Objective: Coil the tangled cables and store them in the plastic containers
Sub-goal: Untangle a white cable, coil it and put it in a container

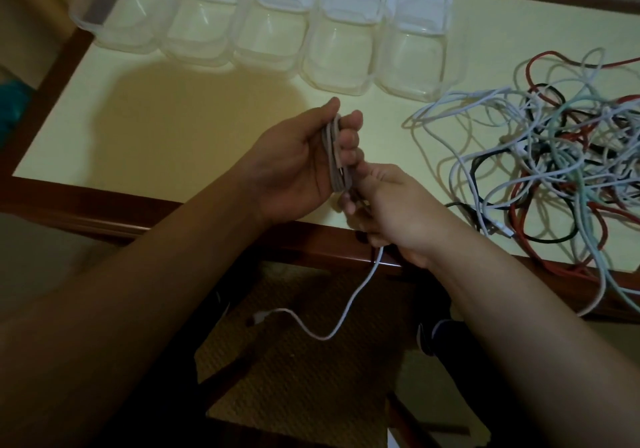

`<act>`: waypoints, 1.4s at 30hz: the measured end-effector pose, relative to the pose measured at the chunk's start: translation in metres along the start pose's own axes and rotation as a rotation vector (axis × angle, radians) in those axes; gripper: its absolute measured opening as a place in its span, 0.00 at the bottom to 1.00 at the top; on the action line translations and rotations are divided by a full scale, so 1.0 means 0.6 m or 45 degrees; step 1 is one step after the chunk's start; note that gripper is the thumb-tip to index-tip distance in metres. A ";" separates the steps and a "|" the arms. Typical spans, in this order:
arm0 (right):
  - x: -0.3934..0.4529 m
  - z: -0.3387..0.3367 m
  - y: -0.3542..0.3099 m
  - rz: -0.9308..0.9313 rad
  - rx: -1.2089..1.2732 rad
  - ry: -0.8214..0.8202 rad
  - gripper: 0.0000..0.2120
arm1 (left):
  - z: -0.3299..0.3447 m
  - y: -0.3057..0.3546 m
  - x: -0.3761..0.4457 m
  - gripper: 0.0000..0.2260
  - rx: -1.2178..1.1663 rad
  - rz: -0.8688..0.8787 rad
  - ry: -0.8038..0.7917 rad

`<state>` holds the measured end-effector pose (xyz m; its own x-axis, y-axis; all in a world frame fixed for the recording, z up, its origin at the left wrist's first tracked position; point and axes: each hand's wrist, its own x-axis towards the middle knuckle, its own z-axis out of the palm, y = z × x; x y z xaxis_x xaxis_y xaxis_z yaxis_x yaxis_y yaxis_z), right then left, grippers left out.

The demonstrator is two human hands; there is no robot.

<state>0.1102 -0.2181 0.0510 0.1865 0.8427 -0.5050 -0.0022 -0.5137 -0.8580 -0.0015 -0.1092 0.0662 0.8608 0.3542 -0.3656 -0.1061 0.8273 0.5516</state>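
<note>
— Where is the cable that the person works on?

— The left hand [294, 167] holds a white cable [337, 154] wound into a flat coil, above the near edge of the table [173, 128]. The thumb is on the far side and the fingers curl round the loops, so the grip is closed on the coil. The long axis of the coil runs from near to far, almost in line with the fingers' width.

— And the other hand?

— The right hand [388, 205] is just beside the coil, at its near end, and pinches the same cable between its fingers. The loose tail hangs down from this hand, past the table edge, curves to the left and ends in a small plug [259, 316] that points left.

— What else is on the table?

— A tangled pile of cables [561, 167], white, red, black and pale green, lies to the right. Some loops hang over the near edge, and the pile is cut off by the right border. Five clear plastic containers [339, 45] stand in a row at the far side, touching each other.

— What is hard to see?

— The number of loops in the coil cannot be counted, because the fingers cover them. The tops of the containers are cut off by the upper border, and the leftmost one is blurred.
</note>
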 end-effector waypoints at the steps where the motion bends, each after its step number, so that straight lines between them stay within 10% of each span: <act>1: -0.001 -0.002 -0.003 0.016 -0.018 -0.031 0.22 | 0.001 -0.001 0.002 0.18 -0.070 0.035 0.046; 6: -0.011 0.006 -0.008 0.004 -0.319 -0.140 0.20 | 0.001 -0.008 0.014 0.19 0.005 0.295 0.263; 12: -0.043 0.007 -0.032 -0.298 -0.616 0.142 0.16 | -0.019 -0.005 0.011 0.20 1.057 0.581 0.395; 22: -0.045 -0.026 -0.025 -0.690 -0.490 0.491 0.16 | -0.006 -0.007 -0.005 0.27 1.521 0.339 0.154; 33: -0.024 -0.022 -0.029 -0.734 -0.345 0.316 0.19 | -0.005 0.013 -0.016 0.23 0.265 -0.269 -0.664; 42: -0.025 0.020 -0.013 -0.661 -0.170 0.452 0.20 | -0.004 0.007 -0.007 0.25 -0.115 -0.298 -0.688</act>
<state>0.0954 -0.2248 0.0639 0.4446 0.8941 0.0542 0.2938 -0.0883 -0.9518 -0.0067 -0.1062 0.0680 0.9952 -0.0946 -0.0234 0.0955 0.8989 0.4276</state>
